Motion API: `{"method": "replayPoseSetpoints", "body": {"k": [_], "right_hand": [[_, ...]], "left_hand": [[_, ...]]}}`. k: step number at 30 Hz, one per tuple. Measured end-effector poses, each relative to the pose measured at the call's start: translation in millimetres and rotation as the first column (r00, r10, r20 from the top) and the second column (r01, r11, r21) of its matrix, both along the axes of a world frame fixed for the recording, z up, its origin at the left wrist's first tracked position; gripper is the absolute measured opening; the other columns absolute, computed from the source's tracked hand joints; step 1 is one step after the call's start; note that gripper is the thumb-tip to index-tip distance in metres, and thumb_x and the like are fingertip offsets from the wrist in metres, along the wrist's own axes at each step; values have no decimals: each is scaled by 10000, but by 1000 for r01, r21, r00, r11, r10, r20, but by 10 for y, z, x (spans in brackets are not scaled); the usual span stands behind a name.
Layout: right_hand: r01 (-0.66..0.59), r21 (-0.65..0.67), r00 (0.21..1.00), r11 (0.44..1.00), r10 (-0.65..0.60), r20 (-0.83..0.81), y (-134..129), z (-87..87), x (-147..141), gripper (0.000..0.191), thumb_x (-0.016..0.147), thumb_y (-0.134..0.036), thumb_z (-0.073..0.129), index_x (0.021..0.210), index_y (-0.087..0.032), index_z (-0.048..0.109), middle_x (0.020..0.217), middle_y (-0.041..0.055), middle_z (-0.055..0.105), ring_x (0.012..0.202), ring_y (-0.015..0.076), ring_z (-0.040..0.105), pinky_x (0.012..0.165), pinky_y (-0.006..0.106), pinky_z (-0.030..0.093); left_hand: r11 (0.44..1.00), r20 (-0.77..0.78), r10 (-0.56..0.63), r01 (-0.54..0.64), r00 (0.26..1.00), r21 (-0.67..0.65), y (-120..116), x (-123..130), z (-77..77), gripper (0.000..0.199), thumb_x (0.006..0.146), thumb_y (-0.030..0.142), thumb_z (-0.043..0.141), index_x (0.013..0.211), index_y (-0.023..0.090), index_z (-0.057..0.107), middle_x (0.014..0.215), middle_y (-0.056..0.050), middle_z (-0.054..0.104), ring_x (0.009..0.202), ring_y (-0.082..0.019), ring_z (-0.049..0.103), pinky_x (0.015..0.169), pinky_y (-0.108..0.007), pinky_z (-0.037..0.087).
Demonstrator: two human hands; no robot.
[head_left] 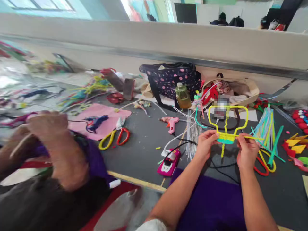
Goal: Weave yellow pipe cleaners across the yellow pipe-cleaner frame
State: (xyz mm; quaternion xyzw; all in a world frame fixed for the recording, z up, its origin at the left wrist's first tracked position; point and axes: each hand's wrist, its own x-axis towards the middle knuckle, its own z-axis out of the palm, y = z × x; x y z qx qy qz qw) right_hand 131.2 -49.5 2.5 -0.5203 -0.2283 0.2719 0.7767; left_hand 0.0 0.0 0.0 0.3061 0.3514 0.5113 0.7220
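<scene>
A yellow pipe-cleaner frame (246,119) with a teal band (225,141) at its base is held up over the dark table. My left hand (205,143) pinches the base at its left side. At the right side, my right hand (247,150) closes on a yellow pipe cleaner (257,138) that sticks out sideways past my fingers. A short yellow stem (223,150) hangs below the teal band. Beneath my right hand lie scissors (271,162) with red and yellow handles, partly hidden.
Pipe cleaners (264,126) fan out at right. Silver wires (191,141), a pink glue gun (170,123) and a magenta power strip (169,163) lie left of my hands. A bottle (183,96), patterned bag (173,77) and beige bag (252,89) stand behind. A co-worker's blurred hands (48,128) are at left.
</scene>
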Motion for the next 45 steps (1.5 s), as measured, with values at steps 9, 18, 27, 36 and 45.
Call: {"method": "replayPoseSetpoints", "body": {"k": [9, 18, 27, 36, 45], "right_hand": [[-82, -74, 996, 994, 84, 20, 56, -36, 32, 322, 639, -368, 793, 835, -189, 611, 667, -42, 581, 535, 81, 469, 479, 200, 352], [-329, -152, 944, 932, 325, -50, 33, -54, -13, 279, 672, -408, 769, 797, -186, 655, 594, -54, 566, 478, 78, 464, 421, 195, 338], [-293, -112, 946, 950, 270, -180, 42, -26, -8, 283, 627, -373, 808, 765, -175, 661, 550, -61, 552, 451, 67, 482, 397, 179, 394], [-367, -83, 897, 926, 330, -294, 28, -25, 28, 272, 624, -362, 813, 734, -175, 649, 529, -68, 534, 437, 48, 478, 416, 157, 434], [-374, -63, 890, 925, 339, -305, 20, 8, -4, 291, 606, -364, 818, 739, -172, 645, 599, -57, 552, 435, 48, 472, 393, 168, 441]], "left_hand": [[995, -76, 79, -74, 994, 71, -4, 19, -8, 256, 588, 297, 817, 740, 133, 692, 686, -2, 658, 570, -99, 587, 514, -213, 522], [990, -54, 122, -118, 991, 76, -16, 20, 8, 264, 584, 308, 819, 714, 135, 669, 652, 5, 641, 547, -98, 576, 511, -225, 525], [977, -102, 92, -70, 991, 200, -82, 46, 41, 261, 651, 319, 796, 820, 151, 692, 743, -16, 672, 644, -121, 601, 574, -235, 533], [909, -101, -114, 144, 988, 390, -60, -8, 9, 406, 597, 234, 844, 963, 192, 674, 888, -26, 661, 743, -140, 600, 614, -237, 523], [891, -130, -49, 102, 990, 443, -72, -17, -18, 343, 640, 284, 821, 937, 192, 677, 962, -35, 646, 769, -135, 594, 666, -250, 510]]}}
